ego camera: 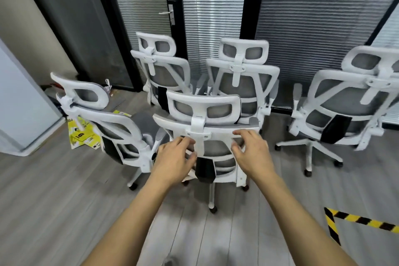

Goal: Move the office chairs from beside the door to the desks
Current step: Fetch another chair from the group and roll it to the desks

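Chairs [205, 127]: glossy white plastic frames, grey mesh; floor [54, 190]: matt grey wood-look.

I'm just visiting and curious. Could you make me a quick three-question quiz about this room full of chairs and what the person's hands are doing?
1. How many office chairs are in view?
2. True or false: both hands have already closed around the backrest of the nearest chair.
3. What lies on the floor at the left? A) yellow printed packaging B) a red toolbox C) a coiled hose

Key
1. Five.
2. False: the left hand and right hand are open, fingers spread at the backrest frame.
3. A, the yellow printed packaging.
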Demonstrator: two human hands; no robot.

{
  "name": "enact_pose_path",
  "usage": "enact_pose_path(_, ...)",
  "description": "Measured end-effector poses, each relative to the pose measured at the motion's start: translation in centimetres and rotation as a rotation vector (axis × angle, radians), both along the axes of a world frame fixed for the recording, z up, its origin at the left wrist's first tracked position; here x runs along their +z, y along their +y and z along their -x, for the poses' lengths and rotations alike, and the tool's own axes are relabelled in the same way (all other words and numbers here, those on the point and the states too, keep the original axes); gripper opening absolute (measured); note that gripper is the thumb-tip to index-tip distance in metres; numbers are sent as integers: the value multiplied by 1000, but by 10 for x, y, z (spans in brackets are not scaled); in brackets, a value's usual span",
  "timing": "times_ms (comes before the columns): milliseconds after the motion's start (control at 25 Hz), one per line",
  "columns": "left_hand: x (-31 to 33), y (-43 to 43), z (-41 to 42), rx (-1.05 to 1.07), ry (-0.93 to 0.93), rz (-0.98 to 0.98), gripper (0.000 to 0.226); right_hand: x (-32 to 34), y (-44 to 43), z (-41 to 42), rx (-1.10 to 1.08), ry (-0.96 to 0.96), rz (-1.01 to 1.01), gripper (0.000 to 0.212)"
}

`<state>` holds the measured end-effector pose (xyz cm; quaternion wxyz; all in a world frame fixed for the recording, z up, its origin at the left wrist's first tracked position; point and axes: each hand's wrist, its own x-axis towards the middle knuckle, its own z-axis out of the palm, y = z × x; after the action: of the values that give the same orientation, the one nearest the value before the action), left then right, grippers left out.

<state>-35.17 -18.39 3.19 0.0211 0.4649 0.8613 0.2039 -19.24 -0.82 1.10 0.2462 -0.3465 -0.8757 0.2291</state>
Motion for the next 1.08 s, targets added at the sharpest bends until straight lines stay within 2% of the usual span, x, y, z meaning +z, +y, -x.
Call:
enact_pose_path(120,-24,30,65,-69,3,34,39,-17,26,57,-72,-84,20,38)
enact_pose_path(320,-69,67,173,-83,37,205,55,-57,48,129,-184,-466,108,60)
enact_pose_path(400,-88,73,200,-74,51,279,60,-71,52,141,-253,-515,111,62)
enact_pose_path(560,-109,84,220,-93,85,186,55,-79,53,143,-329,-475,86,63)
enact_pose_path(800,-115,88,220,-206,79,150,59,-90,28,116,-353,-424,-120,66)
enact_pose_path(920,-108,90,211,-277,2,86,55,-92,17,92,-393,-356,-110,67)
enact_pose_path(1080,-110,103,189,-427,-32,43,62,-97,0,49,-468,-268,-55,68)
